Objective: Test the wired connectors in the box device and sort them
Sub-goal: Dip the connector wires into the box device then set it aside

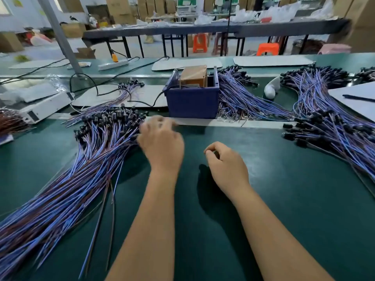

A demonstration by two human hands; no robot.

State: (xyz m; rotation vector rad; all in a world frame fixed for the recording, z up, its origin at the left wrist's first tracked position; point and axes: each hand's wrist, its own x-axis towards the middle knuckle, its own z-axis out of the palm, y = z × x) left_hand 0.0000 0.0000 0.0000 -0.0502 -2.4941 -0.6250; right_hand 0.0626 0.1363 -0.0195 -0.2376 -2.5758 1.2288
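A blue box device [192, 100] with a brown block inside stands at the back centre of the green bench. A big pile of blue and brown wired connectors [97, 142] with black heads lies at my left. My left hand [162, 140] hovers at the right edge of that pile, blurred, its fingers spread toward the black heads; I see nothing gripped in it. My right hand [225, 161] hangs over the bare mat in the middle, fingers loosely curled, holding nothing. More connector piles lie right of the box [243, 98] and at the far right [328, 126].
A white flat unit [44, 106] and a power strip [113, 64] sit at the back left, with black cables running to the box. A white sheet with a pen [358, 98] lies at the right edge. A long table with stools stands beyond the bench.
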